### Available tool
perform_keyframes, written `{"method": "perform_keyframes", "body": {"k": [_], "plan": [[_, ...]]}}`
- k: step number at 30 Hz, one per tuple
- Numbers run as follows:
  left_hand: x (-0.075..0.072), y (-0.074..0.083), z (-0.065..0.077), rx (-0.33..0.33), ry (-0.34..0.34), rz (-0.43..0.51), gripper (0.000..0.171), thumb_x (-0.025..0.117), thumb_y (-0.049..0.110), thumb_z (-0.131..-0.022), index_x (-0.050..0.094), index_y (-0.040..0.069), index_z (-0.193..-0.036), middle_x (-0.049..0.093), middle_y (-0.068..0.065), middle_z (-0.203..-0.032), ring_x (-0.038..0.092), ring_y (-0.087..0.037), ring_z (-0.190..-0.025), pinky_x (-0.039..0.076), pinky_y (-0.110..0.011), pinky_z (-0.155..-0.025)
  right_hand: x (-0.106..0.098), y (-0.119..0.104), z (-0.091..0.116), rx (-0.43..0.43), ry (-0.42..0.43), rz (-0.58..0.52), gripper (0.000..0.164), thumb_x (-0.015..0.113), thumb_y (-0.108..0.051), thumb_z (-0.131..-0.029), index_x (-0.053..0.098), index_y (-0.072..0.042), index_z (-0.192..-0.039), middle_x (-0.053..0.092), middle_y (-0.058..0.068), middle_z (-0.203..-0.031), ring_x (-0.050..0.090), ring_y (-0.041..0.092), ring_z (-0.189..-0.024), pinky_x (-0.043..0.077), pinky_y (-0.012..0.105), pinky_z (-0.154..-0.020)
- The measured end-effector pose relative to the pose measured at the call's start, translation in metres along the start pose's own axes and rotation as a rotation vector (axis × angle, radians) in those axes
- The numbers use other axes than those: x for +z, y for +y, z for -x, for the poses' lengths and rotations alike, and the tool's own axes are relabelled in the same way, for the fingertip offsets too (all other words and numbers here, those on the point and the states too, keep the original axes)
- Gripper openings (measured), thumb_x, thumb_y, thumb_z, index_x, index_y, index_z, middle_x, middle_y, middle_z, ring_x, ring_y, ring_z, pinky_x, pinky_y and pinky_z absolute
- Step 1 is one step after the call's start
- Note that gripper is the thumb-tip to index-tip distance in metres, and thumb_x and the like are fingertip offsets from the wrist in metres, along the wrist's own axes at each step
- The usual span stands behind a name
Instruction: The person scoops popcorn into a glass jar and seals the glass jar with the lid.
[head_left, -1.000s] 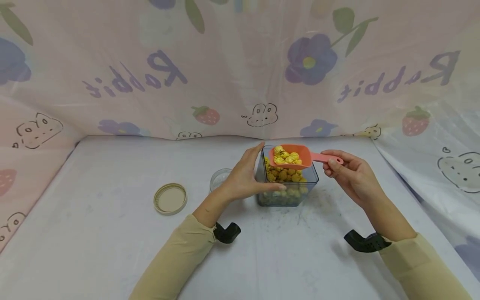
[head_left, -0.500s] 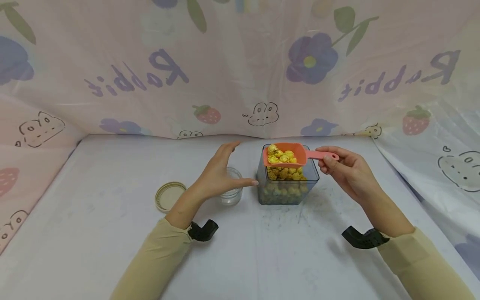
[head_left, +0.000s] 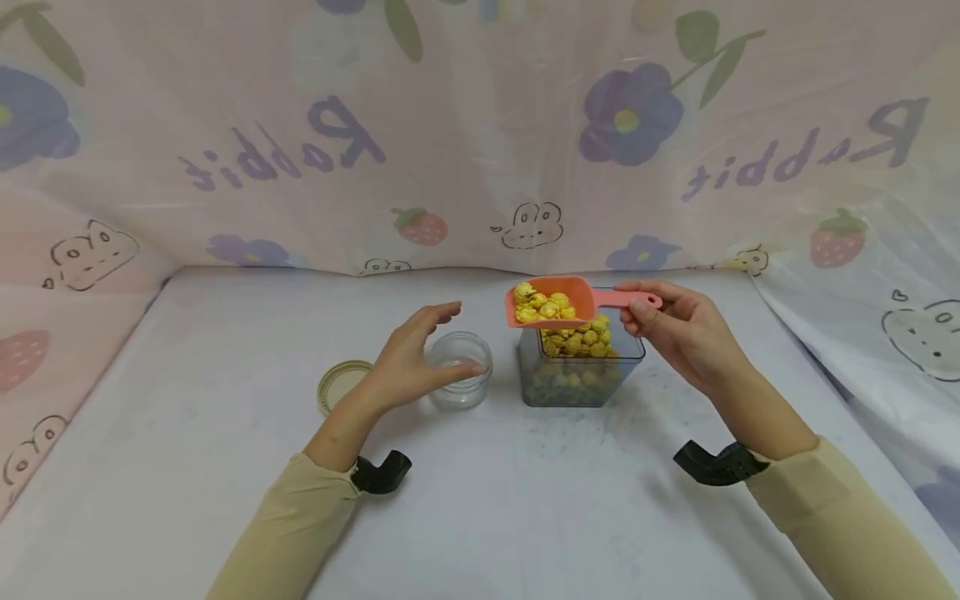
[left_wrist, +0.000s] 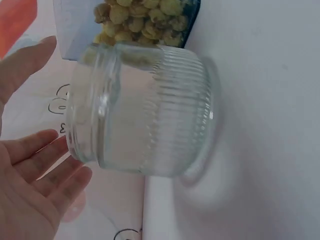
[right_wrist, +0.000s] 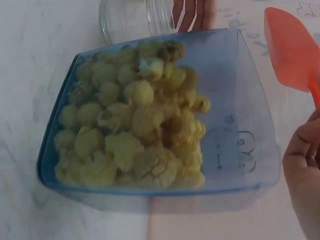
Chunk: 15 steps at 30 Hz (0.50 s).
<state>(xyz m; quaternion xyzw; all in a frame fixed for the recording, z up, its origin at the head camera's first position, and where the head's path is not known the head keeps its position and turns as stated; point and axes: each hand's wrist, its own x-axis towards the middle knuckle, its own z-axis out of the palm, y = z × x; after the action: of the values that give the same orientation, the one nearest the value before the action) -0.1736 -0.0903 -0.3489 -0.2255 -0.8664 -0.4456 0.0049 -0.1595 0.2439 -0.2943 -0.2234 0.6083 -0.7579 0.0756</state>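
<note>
My right hand (head_left: 686, 333) pinches the handle of a coral-pink scoop (head_left: 577, 292) between thumb and fingers. Yellow popcorn (head_left: 542, 307) fills the scoop, which hangs over the left rim of a clear bluish square bin (head_left: 581, 383). More popcorn (right_wrist: 125, 125) lies inside that bin, as the right wrist view shows. A ribbed glass jar (left_wrist: 145, 110) stands upright on the table left of the bin, with nothing inside. Around the jar's mouth my left hand (head_left: 408, 358) is spread, thumb on the near side and fingers on the far side.
Behind the left wrist a round cream lid (head_left: 341, 385) lies on the white table (head_left: 480, 517), partly covered by the hand. A patterned pink curtain (head_left: 465, 125) closes off the back and both sides.
My left hand has left the bin and moved left to the jar, uncovering it. The right hand has carried the loaded scoop left and slightly up, from over the bin toward the jar.
</note>
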Motion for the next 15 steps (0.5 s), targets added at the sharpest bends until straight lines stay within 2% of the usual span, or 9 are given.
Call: {"method": "perform_keyframes", "body": {"k": [10,15], "plan": [[-0.003,-0.013,0.008,0.047,-0.046,0.054,0.071,0.083,0.024,-0.075,0.05,0.004,-0.135,0.054,-0.014,-0.135,0.051,-0.027,-0.124,0.043,-0.041,-0.107,0.013,0.0,-0.011,0.002,-0.025,0.031,0.025,0.045,0.003,-0.098,0.063,0.002,-0.116,0.065,0.002,-0.09,0.058,0.01,-0.08,0.052,0.017,-0.07],[-0.004,-0.018,0.011,0.064,-0.06,0.049,0.067,0.083,0.022,-0.075,0.053,0.0,-0.131,0.055,-0.014,-0.132,0.052,-0.026,-0.123,0.046,-0.04,-0.104,0.016,0.002,-0.017,0.003,-0.053,0.028,0.026,0.045,0.004,-0.098,0.064,-0.001,-0.115,0.065,0.003,-0.089,0.059,0.011,-0.08,0.052,0.017,-0.07]]}}
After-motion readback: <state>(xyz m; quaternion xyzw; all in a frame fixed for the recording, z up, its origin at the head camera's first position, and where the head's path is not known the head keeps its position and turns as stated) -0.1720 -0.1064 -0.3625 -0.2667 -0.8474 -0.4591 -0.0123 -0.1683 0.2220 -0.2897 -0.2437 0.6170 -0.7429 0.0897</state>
